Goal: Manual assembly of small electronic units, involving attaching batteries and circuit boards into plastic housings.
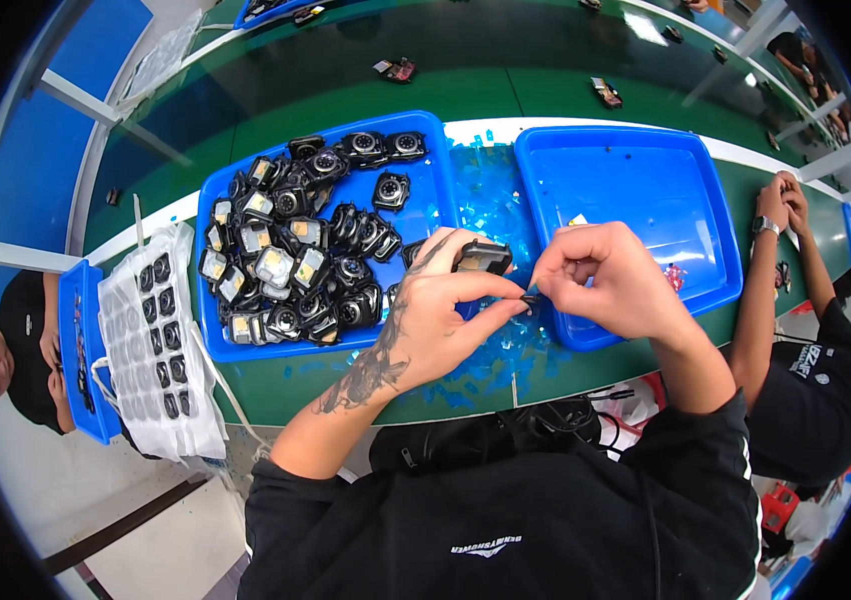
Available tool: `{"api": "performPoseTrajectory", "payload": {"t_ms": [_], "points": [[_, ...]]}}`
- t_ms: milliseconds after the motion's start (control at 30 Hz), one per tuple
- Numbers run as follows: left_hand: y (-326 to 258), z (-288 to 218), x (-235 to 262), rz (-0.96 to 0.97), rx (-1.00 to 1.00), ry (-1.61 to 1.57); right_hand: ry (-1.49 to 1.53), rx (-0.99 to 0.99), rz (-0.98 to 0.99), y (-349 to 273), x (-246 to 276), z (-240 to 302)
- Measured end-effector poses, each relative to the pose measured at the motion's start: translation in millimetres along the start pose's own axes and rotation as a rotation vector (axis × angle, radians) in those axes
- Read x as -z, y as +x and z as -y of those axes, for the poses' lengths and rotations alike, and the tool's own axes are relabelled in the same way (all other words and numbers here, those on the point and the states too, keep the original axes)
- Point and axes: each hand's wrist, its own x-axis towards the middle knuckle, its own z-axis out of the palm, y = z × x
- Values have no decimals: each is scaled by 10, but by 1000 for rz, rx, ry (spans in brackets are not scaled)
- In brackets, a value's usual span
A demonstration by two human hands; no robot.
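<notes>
My left hand (443,315) is closed, with a black smartwatch case (485,257) tucked among its fingers. Its thumb and forefinger pinch together at a tiny dark piece (529,298), too small to name. Close against those fingertips is my right hand (617,285), curled in a pinch over the near left corner of a blue tray; whatever it grips is hidden by the fingers. Left of my hands, a larger blue tray (435,150) holds a heap of smartwatch cases (290,200), some showing round sensor backs, others light inner parts.
The right-hand blue tray (635,140) holds a few small bits. Blue film scraps (485,190) litter the green table (445,402). At left stands a white moulded tray (130,330) with several black cases. Loose parts (605,93) lie on the green conveyor. People sit on both sides.
</notes>
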Motion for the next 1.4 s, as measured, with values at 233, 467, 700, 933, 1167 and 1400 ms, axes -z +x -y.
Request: {"api": "performPoseTrajectory", "payload": {"t_ms": [233, 467, 700, 933, 1167, 1400], "points": [[-7, -30, -15, -145, 68, -98, -768, 87, -281, -48, -144, -206], [-32, 111, -19, -143, 253, -290, -442, 142, -425, -16, -182, -110], [3, 107, -1, -195, 260, -315, -462, 76, -304, 15, -124, -242], [-3, 35, 23, -23, 231, -219, 158, 147, -378, -127, -384, -194], [-22, -72, 26, 27, 450, -388, 409, 164, -668, -342, -517, -245], [24, -44, -37, 48, 131, -158, 578, 97, -567, -421, -436, -229]]}}
